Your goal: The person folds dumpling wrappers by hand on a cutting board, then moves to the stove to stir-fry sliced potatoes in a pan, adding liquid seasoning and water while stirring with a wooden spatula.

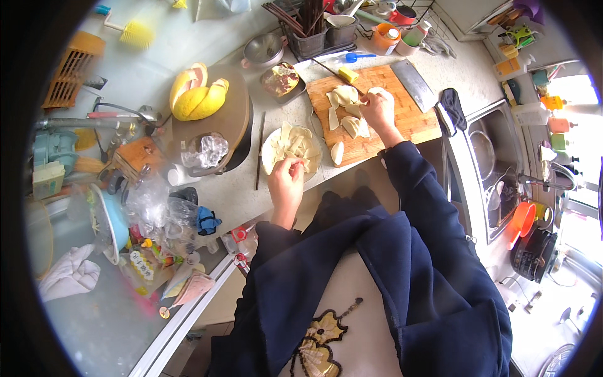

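Note:
Pale cut pieces (343, 95), some of them wedges, lie on the left part of a wooden cutting board (405, 101). Over these pieces is my right hand (378, 110), fingers pinched together; what they hold, if anything, cannot be told. A bowl of pale slices (296, 143) stands left of the board. My left hand (286, 184) is at the bowl's near edge, its thumb and fingertips close together, and whether a slice is between them is unclear. A cleaver's broad blade (413, 85) rests on the board's far right. One pale wedge (337, 153) sits at the near left corner.
Yellow pomelo peel (200, 101) and crumpled clear plastic (207, 151) lie on a round brown lid (235, 89). A dark chopstick (260, 151) lies beside the bowl. Behind are a metal bowl (264, 49) and a partly peeled fruit (280, 80) in a tray. A sink (494, 165) is at right.

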Demonstrator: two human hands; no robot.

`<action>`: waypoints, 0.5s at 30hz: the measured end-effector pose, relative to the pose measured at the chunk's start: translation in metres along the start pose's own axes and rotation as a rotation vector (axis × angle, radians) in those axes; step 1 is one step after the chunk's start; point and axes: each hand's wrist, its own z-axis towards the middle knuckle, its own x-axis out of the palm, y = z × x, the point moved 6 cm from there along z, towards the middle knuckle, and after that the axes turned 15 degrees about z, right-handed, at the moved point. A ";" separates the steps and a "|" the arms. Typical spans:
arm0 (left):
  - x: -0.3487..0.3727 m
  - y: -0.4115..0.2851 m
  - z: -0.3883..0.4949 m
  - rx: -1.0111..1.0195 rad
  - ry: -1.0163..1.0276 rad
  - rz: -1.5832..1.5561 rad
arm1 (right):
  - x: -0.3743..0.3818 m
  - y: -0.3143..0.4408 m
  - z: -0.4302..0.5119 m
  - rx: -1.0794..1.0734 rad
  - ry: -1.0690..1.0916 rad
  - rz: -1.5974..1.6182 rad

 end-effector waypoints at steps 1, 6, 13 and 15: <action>-0.001 0.002 -0.002 -0.001 -0.003 -0.006 | 0.002 0.000 0.000 -0.024 0.027 0.032; -0.005 0.008 -0.004 0.000 -0.002 -0.029 | 0.012 -0.003 -0.017 0.089 0.086 0.142; 0.011 -0.005 0.005 0.034 0.071 -0.074 | -0.009 0.013 -0.024 0.037 0.016 0.224; 0.023 -0.013 0.009 0.051 0.135 -0.095 | -0.021 0.018 -0.033 0.173 -0.026 0.334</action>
